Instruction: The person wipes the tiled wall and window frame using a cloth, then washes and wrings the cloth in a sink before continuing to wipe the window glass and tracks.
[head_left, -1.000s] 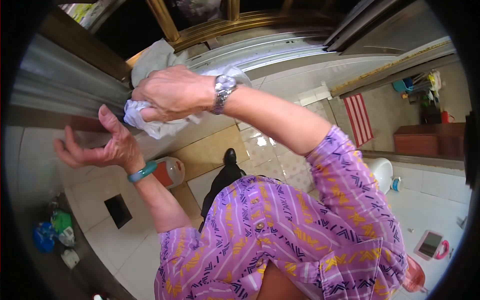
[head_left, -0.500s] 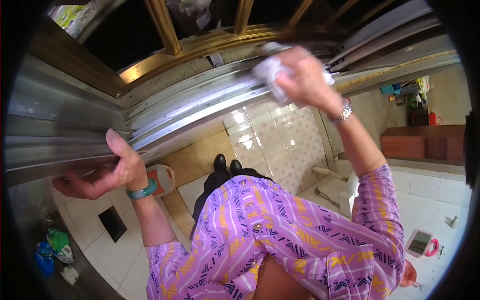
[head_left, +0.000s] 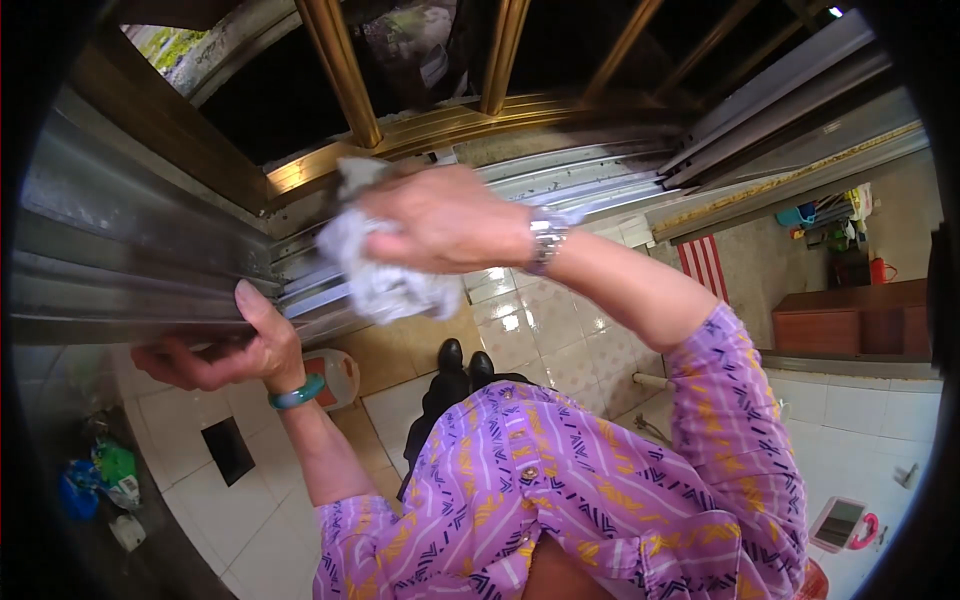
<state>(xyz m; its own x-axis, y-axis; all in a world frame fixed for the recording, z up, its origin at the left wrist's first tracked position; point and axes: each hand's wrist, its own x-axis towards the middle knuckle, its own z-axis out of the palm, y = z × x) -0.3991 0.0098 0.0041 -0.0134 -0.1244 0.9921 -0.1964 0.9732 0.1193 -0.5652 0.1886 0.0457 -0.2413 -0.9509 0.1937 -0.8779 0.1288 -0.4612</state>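
Note:
My right hand (head_left: 440,218) is wrapped around a crumpled white cloth (head_left: 375,265), slightly blurred, over the left part of the metal window track (head_left: 585,178). The hand hides part of the track and whatever the cloth touches beneath it. At the left, my left hand (head_left: 235,345) grips the edge of the grey metal window frame (head_left: 150,240). Its thumb lies on the frame and its fingers curl below the edge. A green bangle (head_left: 298,391) circles the left wrist, a silver watch (head_left: 547,240) the right.
Brass-coloured bars (head_left: 340,75) stand beyond the track. Below are the tiled floor (head_left: 540,330) and an orange-and-white item (head_left: 330,378). Plastic bags (head_left: 115,465) lie at the lower left. A brown cabinet (head_left: 850,320) and a pink-framed mirror (head_left: 838,523) are at the right.
My right hand has swept the white cloth leftward along the track, from its right part toward the left corner. My left hand stays at the frame. The view has shifted slightly.

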